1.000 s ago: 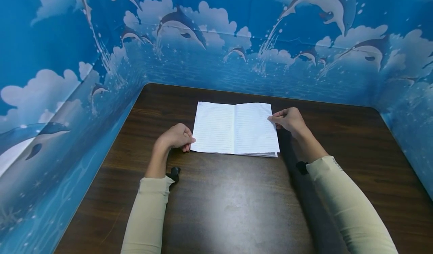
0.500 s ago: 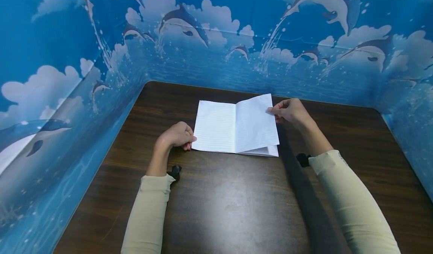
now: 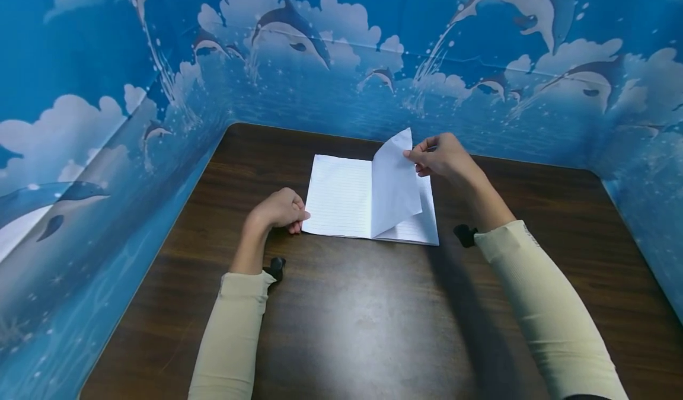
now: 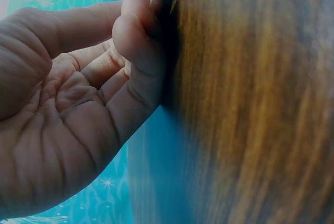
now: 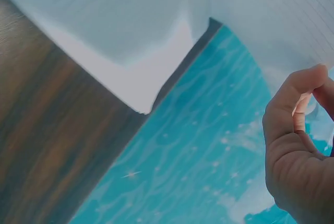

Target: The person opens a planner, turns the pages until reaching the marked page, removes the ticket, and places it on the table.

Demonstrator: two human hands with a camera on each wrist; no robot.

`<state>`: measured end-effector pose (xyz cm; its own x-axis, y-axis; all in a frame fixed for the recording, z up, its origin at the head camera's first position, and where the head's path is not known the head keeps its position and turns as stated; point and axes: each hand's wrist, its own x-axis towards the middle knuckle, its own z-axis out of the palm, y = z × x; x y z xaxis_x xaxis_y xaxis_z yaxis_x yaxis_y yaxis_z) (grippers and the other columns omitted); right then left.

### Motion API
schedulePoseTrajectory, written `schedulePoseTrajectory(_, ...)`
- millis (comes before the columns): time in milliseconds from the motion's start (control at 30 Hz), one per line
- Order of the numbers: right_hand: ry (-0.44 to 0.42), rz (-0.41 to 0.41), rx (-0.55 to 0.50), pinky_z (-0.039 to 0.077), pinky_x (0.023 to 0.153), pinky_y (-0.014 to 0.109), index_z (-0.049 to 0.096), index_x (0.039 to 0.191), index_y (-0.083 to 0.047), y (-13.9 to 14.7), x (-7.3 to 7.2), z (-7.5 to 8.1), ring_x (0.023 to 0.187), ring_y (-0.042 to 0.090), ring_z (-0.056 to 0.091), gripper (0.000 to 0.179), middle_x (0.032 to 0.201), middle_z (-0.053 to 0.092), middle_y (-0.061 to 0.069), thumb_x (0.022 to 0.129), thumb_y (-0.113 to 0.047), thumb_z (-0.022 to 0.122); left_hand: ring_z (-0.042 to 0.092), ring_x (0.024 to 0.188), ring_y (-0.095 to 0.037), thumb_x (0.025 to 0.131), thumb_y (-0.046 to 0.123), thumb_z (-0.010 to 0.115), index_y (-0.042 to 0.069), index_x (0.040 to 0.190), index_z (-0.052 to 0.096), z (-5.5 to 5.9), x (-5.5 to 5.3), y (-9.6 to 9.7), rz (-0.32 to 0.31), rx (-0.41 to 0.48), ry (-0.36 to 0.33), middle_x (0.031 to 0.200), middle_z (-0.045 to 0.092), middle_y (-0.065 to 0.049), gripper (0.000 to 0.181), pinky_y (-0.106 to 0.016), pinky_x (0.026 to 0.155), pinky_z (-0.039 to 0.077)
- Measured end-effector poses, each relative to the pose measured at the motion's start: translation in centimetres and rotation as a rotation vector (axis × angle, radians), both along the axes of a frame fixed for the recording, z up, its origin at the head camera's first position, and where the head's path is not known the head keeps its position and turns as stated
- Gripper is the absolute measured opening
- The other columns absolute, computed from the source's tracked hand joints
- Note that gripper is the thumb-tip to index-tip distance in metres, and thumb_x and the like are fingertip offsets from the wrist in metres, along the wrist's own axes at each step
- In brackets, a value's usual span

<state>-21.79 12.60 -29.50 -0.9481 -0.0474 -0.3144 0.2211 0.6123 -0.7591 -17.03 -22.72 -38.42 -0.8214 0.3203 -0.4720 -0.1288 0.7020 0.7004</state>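
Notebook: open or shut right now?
Open: the notebook has its lined left page spread, while the right hand pinches a lifted leaf above another lined page.

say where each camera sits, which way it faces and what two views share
Head: worn on the head, facing forward and down at the notebook on the table; left hand, right hand and sleeves show.
Left wrist: worn there, facing the table and backdrop; only the left hand shows.
Right wrist: worn there, facing the lifted page; part of the right hand shows.
Head and right wrist share that page.
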Motion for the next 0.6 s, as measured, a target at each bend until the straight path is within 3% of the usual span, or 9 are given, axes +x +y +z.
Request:
schedulePoseTrajectory(200,0.004,0.021,-0.028,0.063,0.072,0.025,0.068,0.112,0.002,-2.3,-0.4,1.0,0.076,0.016,0.069,0.034,0.090,0.066,0.009,0.104,-0.031,0.072,0.062,0.057,-0.013,0.108,0.008,0.062,0.001,0.079,0.067,0.1,0.0,0.0,-0.008,0.012,0.011,0.063,0.065,-0.003,0.030,-0.026,0.064,0.054)
schedulePoseTrajectory(600,-0.026,0.058,-0.070,0.063,0.074,0.026,0.069,0.116,0.002,-5.3,-1.1,1.5,0.076,0.014,0.070,0.033,0.090,0.067,0.007,0.104,-0.029,0.073,0.063,0.057,-0.014,0.108,0.009,0.062,0.002,0.079,0.068,0.2,0.0,0.1,-0.005,-0.002,0.020,0.064,0.066,-0.004,0.030,-0.027,0.064,0.054)
